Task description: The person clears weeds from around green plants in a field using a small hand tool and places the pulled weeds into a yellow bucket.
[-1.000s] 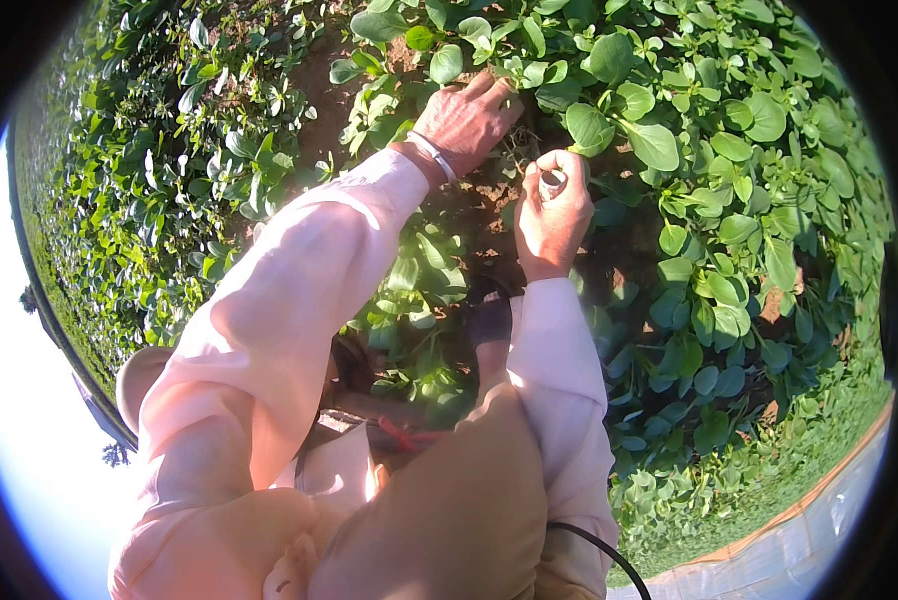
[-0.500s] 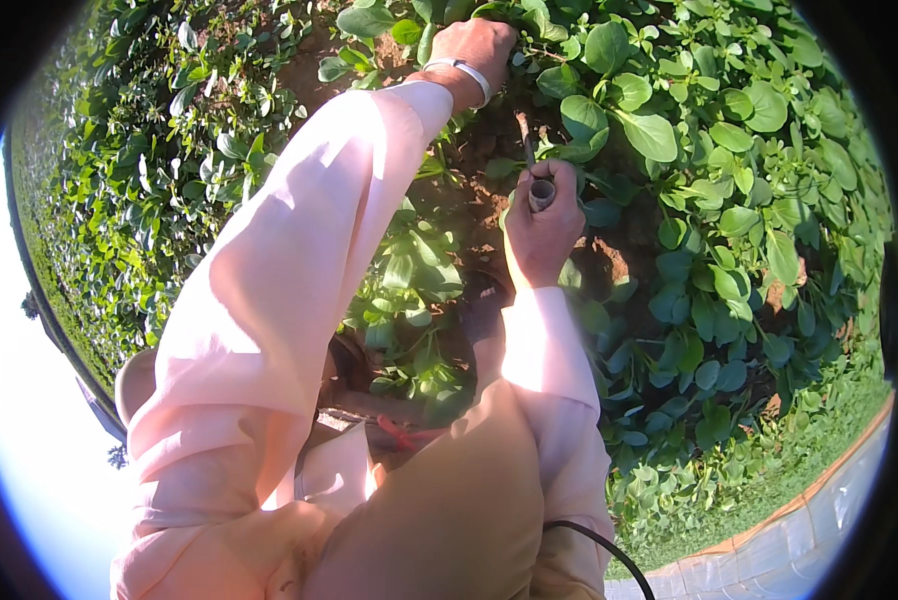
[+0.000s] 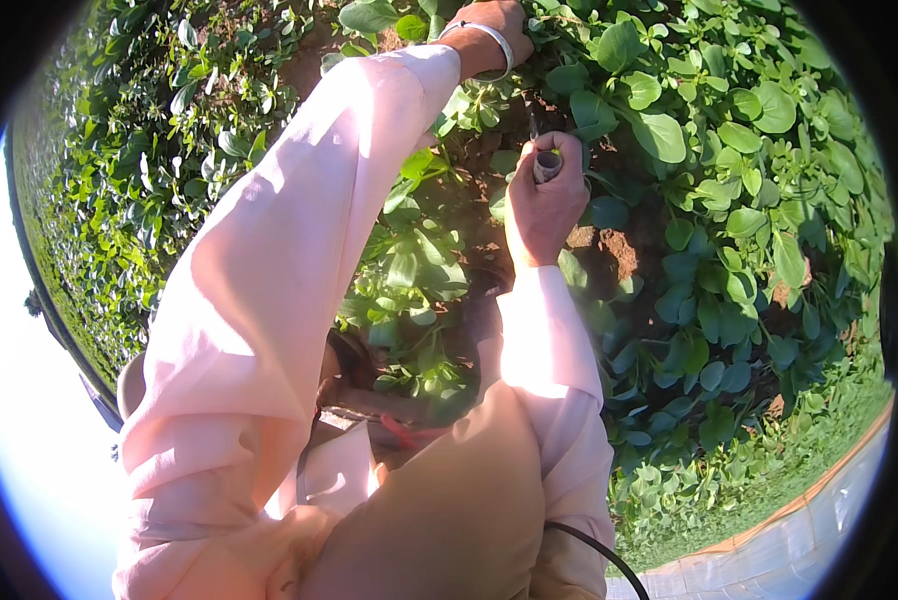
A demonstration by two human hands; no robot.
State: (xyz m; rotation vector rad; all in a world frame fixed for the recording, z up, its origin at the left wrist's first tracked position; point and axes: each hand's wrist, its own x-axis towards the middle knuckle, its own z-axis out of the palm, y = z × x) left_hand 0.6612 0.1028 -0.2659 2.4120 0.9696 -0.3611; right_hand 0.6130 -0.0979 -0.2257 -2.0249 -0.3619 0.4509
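My right hand (image 3: 541,200) is closed around the round handle of a small tool (image 3: 547,163), held low over bare brown soil (image 3: 609,250) between leafy plants. My left hand (image 3: 494,25) reaches far forward to the top edge of the view, a metal bangle (image 3: 489,45) on its wrist. Its fingers are buried among broad green leaves (image 3: 629,95), and I cannot tell whether they grip anything. Both arms wear pale pink sleeves (image 3: 299,250).
Dense low green plants (image 3: 749,220) cover the ground all around. A patch of reddish earth lies to the right of my right hand. A pale strip (image 3: 829,510) borders the bed at the lower right. My knee in tan cloth (image 3: 449,510) fills the lower middle.
My left hand has stretched farther forward into the leaves, up to the top edge. My right hand with the tool has shifted forward and slightly left.
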